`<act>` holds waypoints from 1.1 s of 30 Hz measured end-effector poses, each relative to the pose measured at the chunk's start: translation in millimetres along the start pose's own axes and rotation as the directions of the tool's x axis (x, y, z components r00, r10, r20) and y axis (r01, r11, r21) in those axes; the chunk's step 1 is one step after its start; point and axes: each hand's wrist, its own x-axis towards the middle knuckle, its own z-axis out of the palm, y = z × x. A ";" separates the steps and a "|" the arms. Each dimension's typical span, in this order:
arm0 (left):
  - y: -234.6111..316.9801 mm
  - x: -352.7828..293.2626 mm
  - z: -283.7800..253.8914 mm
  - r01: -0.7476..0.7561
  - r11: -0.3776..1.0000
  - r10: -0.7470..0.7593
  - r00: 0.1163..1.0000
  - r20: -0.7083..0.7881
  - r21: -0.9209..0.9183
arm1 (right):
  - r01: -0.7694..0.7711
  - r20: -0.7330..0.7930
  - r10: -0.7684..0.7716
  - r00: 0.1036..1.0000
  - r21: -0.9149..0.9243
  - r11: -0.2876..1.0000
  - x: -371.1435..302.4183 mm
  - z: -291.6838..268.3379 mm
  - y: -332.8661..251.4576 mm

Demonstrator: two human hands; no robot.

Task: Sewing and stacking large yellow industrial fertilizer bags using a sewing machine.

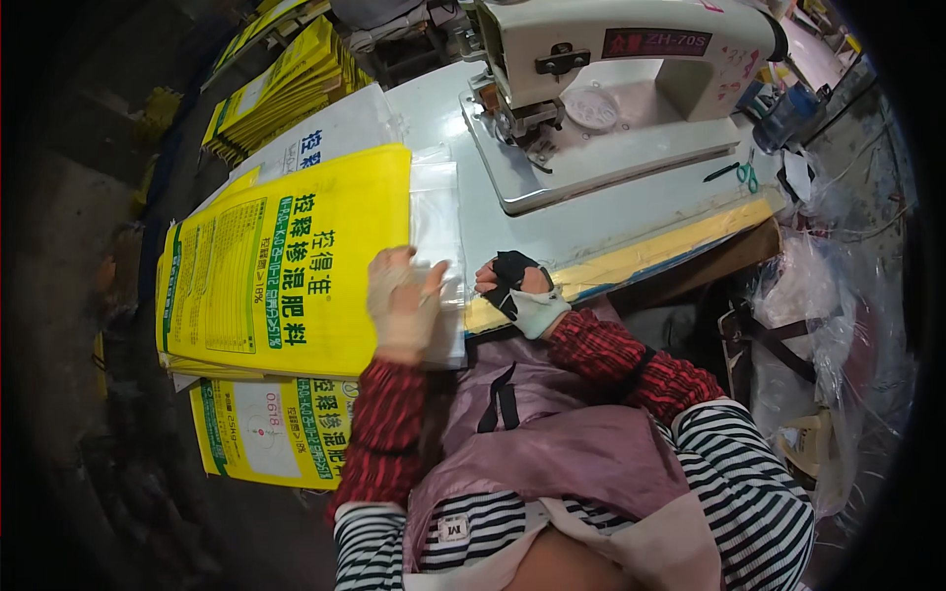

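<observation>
On the pale grey table [611, 222], a flat, green-printed yellow sack [355, 227] lay over clear plastic sheeting [437, 212]. Left grip [402, 303]: fingers spread across the sack's right edge. Right grip [520, 292]: curled beside the table's edge; contents could not be told. Flat, even pressure seemed best for squaring edges.

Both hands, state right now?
Left hand: open, at the edge of the yellow bag.
Right hand: partly curled; can't tell if closed or holding anything.

The centre is bright, the lower left dim and blurred; clear plastic [800, 276] glints at right; corners curve into black.
</observation>
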 end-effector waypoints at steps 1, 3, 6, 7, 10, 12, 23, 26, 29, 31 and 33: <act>-4.7 1.8 19.5 -0.004 0.993 0.005 1.000 -0.006 0.122 | -0.036 0.028 0.036 0.999 -0.005 0.999 0.8 -0.1 -8.5; -14.3 2.2 42.4 0.091 0.980 -0.107 0.991 0.083 0.177 | -0.072 0.054 0.073 0.996 -0.013 0.997 0.6 -2.7 -12.8; -30.8 2.1 56.3 0.140 0.975 -0.167 0.974 0.153 0.173 | -0.179 0.055 0.173 0.983 0.157 0.971 1.8 -8.5 -7.7; -38.2 1.6 55.1 0.185 0.982 -0.179 0.977 0.120 -0.042 | -0.227 0.086 0.216 0.973 0.152 0.962 4.6 -12.1 -8.3; -44.9 -0.4 48.9 0.268 0.906 -0.253 0.963 0.089 -0.328 | -0.411 0.144 0.391 0.909 0.150 0.899 22.5 -15.8 -17.3; -45.5 -2.0 46.6 0.271 0.885 -0.258 0.962 0.086 -0.380 | -0.456 0.218 0.414 0.884 0.202 0.867 45.0 -9.8 -24.7; -51.5 3.9 56.2 0.143 0.989 -0.145 0.957 -0.252 -0.026 | -0.338 0.204 0.366 0.908 -0.160 0.928 84.4 49.6 11.4; -80.2 13.4 40.5 0.531 0.675 -0.676 0.723 -0.141 -0.513 | -0.567 0.254 0.554 0.793 -0.025 0.823 76.4 27.6 -14.4; -125.6 12.5 1.3 0.520 0.781 -0.577 0.813 -0.080 -0.346 | -0.411 0.272 0.479 0.835 -0.273 0.870 58.7 5.3 -27.7; -112.5 16.3 -13.1 0.502 0.814 -0.539 0.840 -0.059 -0.291 | -0.407 0.270 0.484 0.832 -0.295 0.864 50.9 -6.6 -30.9; -50.8 25.8 -33.6 0.478 0.843 -0.526 0.828 -0.196 -0.246 | -0.225 0.039 0.246 0.968 -0.292 0.930 35.2 -9.6 -29.4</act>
